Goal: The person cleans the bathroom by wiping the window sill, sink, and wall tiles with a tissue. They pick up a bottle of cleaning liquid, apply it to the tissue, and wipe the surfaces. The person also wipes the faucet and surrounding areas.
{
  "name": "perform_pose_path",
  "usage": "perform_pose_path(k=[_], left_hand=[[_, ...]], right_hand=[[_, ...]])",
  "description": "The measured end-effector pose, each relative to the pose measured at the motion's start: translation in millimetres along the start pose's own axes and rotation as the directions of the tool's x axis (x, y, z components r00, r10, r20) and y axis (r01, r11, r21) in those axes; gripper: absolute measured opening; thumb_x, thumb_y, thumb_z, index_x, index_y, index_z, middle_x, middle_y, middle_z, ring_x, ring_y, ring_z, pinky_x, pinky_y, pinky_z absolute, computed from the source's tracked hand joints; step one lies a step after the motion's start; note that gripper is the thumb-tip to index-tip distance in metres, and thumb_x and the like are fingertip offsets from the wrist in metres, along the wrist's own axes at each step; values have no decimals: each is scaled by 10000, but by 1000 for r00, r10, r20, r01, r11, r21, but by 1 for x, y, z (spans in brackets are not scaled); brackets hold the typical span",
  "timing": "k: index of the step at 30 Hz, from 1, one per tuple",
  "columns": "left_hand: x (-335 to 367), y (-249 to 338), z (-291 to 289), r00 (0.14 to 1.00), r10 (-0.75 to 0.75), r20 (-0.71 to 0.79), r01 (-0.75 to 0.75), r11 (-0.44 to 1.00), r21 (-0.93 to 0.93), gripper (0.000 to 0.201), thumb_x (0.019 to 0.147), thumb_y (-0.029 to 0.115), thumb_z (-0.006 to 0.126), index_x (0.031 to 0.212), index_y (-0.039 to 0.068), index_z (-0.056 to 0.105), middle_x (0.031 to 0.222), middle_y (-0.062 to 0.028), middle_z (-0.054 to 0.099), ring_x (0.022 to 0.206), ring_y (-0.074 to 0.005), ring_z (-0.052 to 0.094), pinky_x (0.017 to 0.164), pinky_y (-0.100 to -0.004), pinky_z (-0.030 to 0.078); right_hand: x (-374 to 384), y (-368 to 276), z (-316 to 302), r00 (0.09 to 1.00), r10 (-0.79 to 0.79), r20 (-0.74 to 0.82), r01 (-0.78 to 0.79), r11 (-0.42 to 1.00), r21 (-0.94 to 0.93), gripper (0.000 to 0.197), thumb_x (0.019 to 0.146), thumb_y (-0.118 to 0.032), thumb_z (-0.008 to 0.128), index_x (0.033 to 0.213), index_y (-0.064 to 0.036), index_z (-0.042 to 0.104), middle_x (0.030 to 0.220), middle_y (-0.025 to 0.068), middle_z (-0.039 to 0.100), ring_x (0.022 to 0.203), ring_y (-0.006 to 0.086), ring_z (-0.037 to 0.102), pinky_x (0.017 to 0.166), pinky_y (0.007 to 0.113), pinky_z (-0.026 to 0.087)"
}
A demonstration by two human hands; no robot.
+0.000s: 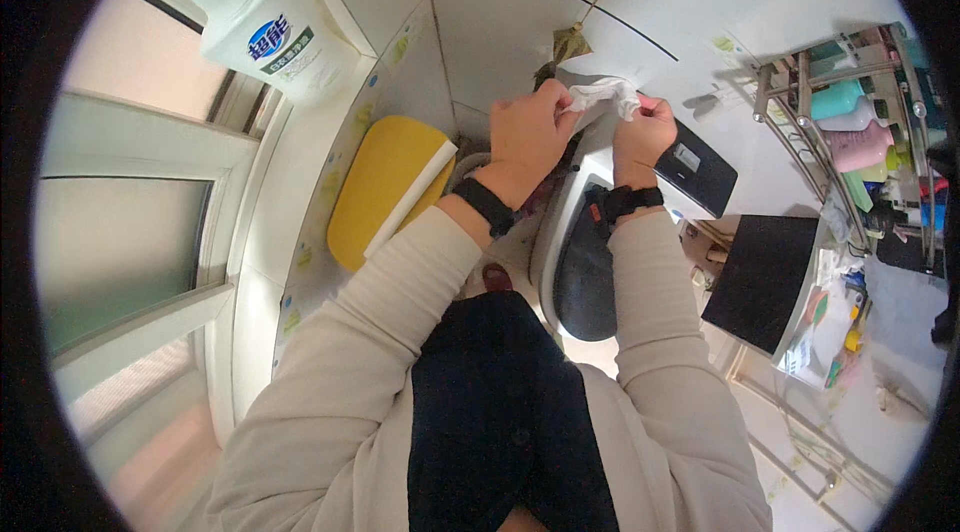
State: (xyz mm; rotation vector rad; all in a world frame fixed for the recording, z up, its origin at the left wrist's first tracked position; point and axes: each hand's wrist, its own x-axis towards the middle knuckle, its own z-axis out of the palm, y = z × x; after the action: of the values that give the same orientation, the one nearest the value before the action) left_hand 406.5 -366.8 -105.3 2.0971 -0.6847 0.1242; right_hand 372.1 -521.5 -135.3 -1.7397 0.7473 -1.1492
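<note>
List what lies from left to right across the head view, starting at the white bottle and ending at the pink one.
White bottle, yellow object, left hand, white cloth, right hand, pink bottle.

The cloth (603, 93) at the far middle is white. Both wristbands (484, 206) are black, the sleeves (370, 322) cream, and the garment front (507, 412) near the middle black. Left, a rounded panel (385, 187) is yellow with a white strip (412, 197). The far-left bottle (285, 22) is white, its label (280, 47) blue and dark green. A shoe (496, 278) shows dark red. On the far right, bottles (858, 147) are teal, white and pink on a silvery rack (800, 97).
</note>
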Motion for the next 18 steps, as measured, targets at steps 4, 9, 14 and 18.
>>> perform_pose_path(k=[4,9,14,18], left_hand=[[-3,-2,-1,999,-38,-27,37,999,-33,242,815,286,672,876,74,571,702,-110,633,644,-290,639,576,-351,495],[-3,-2,-1,999,-52,-10,51,997,-61,251,825,291,664,895,69,569,713,-120,635,644,-293,636,587,-355,499],[-2,7,-11,998,-63,-7,62,994,-89,235,830,254,654,923,58,562,719,-121,634,635,-284,629,589,-348,496],[11,23,-16,989,9,-148,-43,974,-224,195,822,188,640,927,47,554,712,-126,628,630,-274,630,584,-350,491]], right_hand=[[20,-7,-11,995,-101,-20,100,993,-54,259,708,-170,796,709,-16,588,622,10,591,557,66,499,529,222,429],[13,2,-5,994,-20,105,20,1000,-1,257,699,-173,809,709,-37,590,633,-11,573,566,59,489,536,219,424],[19,-33,-12,991,-137,3,137,987,-80,229,688,-152,795,678,-46,592,628,4,580,572,84,497,547,243,430],[67,-96,-29,931,-365,-12,354,911,-213,235,689,-150,788,684,-20,592,622,36,589,570,103,506,547,248,429]])
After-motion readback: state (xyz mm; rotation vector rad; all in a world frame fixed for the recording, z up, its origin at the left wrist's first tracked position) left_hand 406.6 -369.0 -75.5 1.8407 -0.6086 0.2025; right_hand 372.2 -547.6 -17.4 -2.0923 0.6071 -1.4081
